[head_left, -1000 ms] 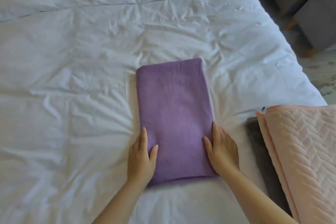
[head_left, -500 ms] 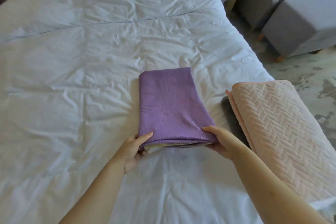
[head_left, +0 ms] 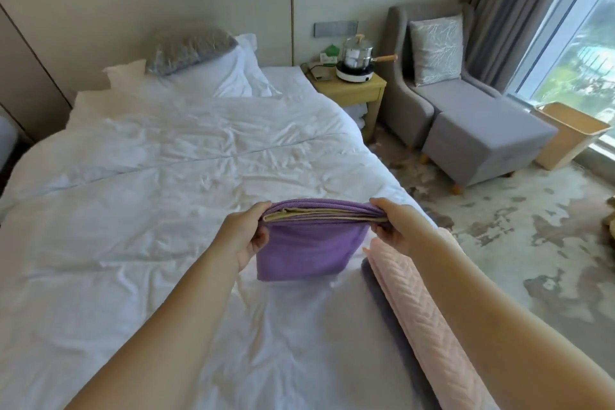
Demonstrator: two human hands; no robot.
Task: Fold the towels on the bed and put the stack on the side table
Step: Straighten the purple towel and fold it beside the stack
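While a pot [head_left: 356, 51] with something white inside is standing on the side table [head_left: 349, 91] beside the head of the bed [head_left: 149, 210], the left hand [head_left: 248, 236] and right hand [head_left: 394, 226] are pinching the top corners of the towel [head_left: 309, 253]. It is hanging near the bed's right edge, long side running left to right, with a blanket [head_left: 432, 326] lying beside it.

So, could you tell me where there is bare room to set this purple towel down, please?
The bed is bare from the pillows to the pink towel. The side table is crowded by a pot and hotplate. The ottoman top is bare.
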